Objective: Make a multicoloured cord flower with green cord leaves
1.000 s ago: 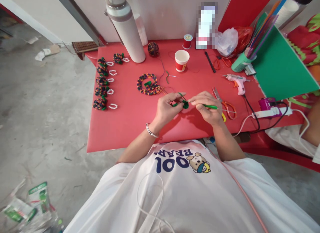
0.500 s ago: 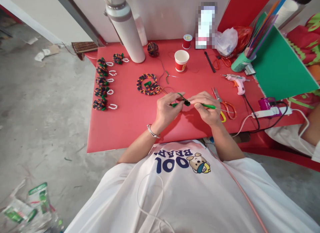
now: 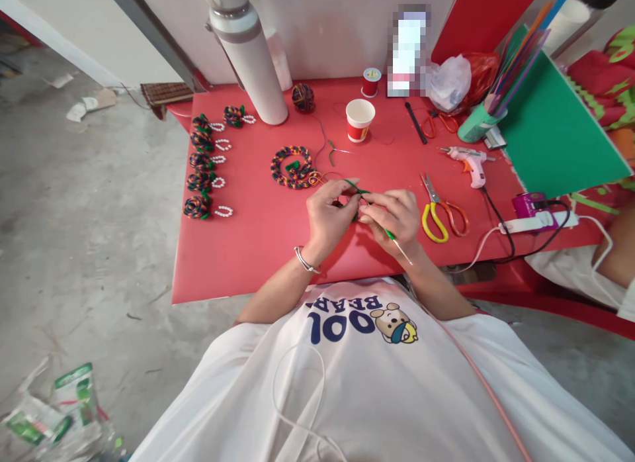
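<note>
Over the middle of the red table [image 3: 238, 250], my left hand [image 3: 327, 217] pinches a small green yarn piece [image 3: 355, 192], mostly hidden between the fingers. My right hand [image 3: 394, 214] is closed on a green-handled crochet hook [image 3: 394, 240]. Its handle pokes out below the palm toward me and its tip is hidden at the yarn. The two hands touch each other. A multicoloured crocheted ring [image 3: 294, 166] lies just beyond my left hand.
Several small crocheted flowers with pearl loops [image 3: 201, 182] line the table's left side. Scissors [image 3: 439, 210] lie right of my hands. A paper cup [image 3: 360, 120], yarn ball [image 3: 303, 97], glue gun [image 3: 471, 162], power strip [image 3: 538, 220] and white pipe [image 3: 253, 58] stand further back. Another person's arm [image 3: 620, 257] is at the right.
My right hand has moved left against my left hand and turned the hook, so its handle now points down toward me instead of out to the right.
</note>
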### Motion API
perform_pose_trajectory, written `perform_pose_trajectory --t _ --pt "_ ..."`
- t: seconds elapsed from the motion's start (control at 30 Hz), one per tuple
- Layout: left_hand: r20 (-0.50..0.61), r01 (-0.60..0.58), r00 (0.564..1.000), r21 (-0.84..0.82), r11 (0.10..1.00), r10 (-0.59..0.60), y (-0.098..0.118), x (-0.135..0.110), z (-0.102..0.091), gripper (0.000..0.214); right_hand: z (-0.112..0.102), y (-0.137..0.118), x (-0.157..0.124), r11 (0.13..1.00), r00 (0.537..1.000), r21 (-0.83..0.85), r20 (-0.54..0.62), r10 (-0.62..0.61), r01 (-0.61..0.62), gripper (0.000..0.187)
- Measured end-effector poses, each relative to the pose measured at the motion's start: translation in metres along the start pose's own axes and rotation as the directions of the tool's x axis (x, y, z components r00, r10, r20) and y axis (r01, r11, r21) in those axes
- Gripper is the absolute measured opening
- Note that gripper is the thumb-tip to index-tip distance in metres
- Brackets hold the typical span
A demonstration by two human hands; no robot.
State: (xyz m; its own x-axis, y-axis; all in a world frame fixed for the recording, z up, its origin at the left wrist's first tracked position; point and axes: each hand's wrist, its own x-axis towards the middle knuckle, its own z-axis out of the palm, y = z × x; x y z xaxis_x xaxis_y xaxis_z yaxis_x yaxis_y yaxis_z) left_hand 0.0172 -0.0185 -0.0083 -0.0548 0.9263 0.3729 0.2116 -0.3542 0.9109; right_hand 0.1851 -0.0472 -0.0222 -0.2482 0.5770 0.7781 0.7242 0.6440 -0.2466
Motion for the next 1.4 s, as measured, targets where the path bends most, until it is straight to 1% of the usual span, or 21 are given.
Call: perform_pose_trajectory --t 0.1,0.2,0.3,0.37,0.43,0.53,0.63,0.73,0.8,0.83,0.87,0.9,0.93,1.0,1.03,1.07,1.1,1.17,1.23,1.3,1.4 --pt "-0.013 0.057 0.998 -0.100 0.993 -0.058 0.000 0.001 0.002 0.016 0.007 -0.002 -0.004 0.998 0.997 -0.057 -0.069 -0.035 0.031 0.017" --pt "0.015 0.139 0.990 -0.270 0.953 -0.140 -0.001 0.003 0.003 0.021 0.011 -0.001 -0.007 1.000 0.993 -0.014 -0.112 -0.029 0.028 0.017" --pt "0.147 0.327 0.945 -0.449 0.831 -0.293 -0.003 0.005 0.003 0.029 0.013 0.003 -0.008 0.994 0.992 0.103 -0.123 0.034 -0.022 0.021" --pt "0.201 0.406 0.913 -0.504 0.762 -0.354 -0.004 0.006 0.002 0.035 0.014 0.005 -0.008 0.989 0.990 0.138 -0.128 0.061 -0.043 0.025" --pt "0.192 0.406 0.913 -0.517 0.754 -0.360 -0.003 0.006 0.001 0.038 0.014 0.006 -0.007 0.989 0.990 0.140 -0.126 0.064 -0.046 0.027" --pt "0.155 0.366 0.930 -0.480 0.798 -0.334 0.000 0.005 0.000 0.039 0.012 0.005 -0.005 0.989 0.992 0.136 -0.111 0.064 -0.049 0.028" --pt "0.134 0.355 0.934 -0.443 0.823 -0.331 0.004 0.002 0.001 0.042 0.013 0.000 -0.005 0.997 0.992 0.011 -0.104 0.074 -0.073 0.029" --pt "0.138 0.396 0.915 -0.488 0.778 -0.379 0.008 0.000 0.004 0.047 0.018 -0.004 -0.009 0.996 0.986 -0.070 -0.161 0.049 -0.061 0.022" --pt "0.218 0.478 0.874 -0.544 0.689 -0.434 0.010 0.003 0.001 0.048 0.023 -0.002 -0.011 0.997 0.979 -0.057 -0.200 0.044 -0.057 0.022" --pt "0.292 0.538 0.840 -0.559 0.631 -0.457 0.010 0.005 -0.002 0.049 0.025 0.000 -0.011 0.998 0.975 -0.037 -0.217 0.045 -0.054 0.024" --pt "0.379 0.602 0.797 -0.558 0.571 -0.470 0.010 0.008 -0.005 0.050 0.027 0.003 -0.011 0.999 0.971 -0.008 -0.234 0.042 -0.045 0.027" --pt "0.474 0.669 0.743 -0.533 0.518 -0.473 0.010 0.011 -0.010 0.051 0.027 0.007 -0.010 0.999 0.968 0.041 -0.248 0.031 -0.021 0.028" --pt "0.544 0.718 0.695 -0.503 0.481 -0.469 0.010 0.015 -0.015 0.051 0.026 0.011 -0.007 0.994 0.966 0.108 -0.259 0.012 0.017 0.028" --pt "0.618 0.764 0.641 -0.454 0.459 -0.455 0.009 0.019 -0.023 0.051 0.019 0.018 -0.001 0.963 0.971 0.254 -0.235 -0.032 0.093 0.024" --pt "0.626 0.766 0.636 -0.440 0.469 -0.451 0.009 0.021 -0.026 0.050 0.015 0.021 0.002 0.943 0.979 0.312 -0.199 -0.053 0.114 0.024" --pt "0.616 0.754 0.648 -0.437 0.490 -0.449 0.009 0.022 -0.028 0.050 0.009 0.023 0.006 0.930 0.987 0.350 -0.146 -0.068 0.116 0.025" --pt "0.591 0.732 0.672 -0.440 0.520 -0.446 0.008 0.022 -0.029 0.049 0.004 0.025 0.009 0.923 0.993 0.370 -0.087 -0.078 0.105 0.025" --pt "0.512 0.665 0.739 -0.451 0.595 -0.437 0.008 0.022 -0.029 0.049 -0.008 0.027 0.015 0.926 0.997 0.373 0.034 -0.073 0.056 0.022" --pt "0.445 0.603 0.790 -0.444 0.663 -0.422 0.007 0.021 -0.027 0.048 -0.017 0.027 0.019 0.936 0.991 0.353 0.123 -0.049 0.002 0.017" --pt "0.412 0.569 0.814 -0.426 0.703 -0.408 0.006 0.021 -0.026 0.046 -0.025 0.025 0.023 0.938 0.986 0.343 0.164 -0.014 -0.044 0.014" --pt "0.426 0.556 0.817 -0.407 0.724 -0.389 0.006 0.021 -0.025 0.043 -0.032 0.021 0.028 0.913 0.984 0.392 0.170 0.049 -0.113 0.017"
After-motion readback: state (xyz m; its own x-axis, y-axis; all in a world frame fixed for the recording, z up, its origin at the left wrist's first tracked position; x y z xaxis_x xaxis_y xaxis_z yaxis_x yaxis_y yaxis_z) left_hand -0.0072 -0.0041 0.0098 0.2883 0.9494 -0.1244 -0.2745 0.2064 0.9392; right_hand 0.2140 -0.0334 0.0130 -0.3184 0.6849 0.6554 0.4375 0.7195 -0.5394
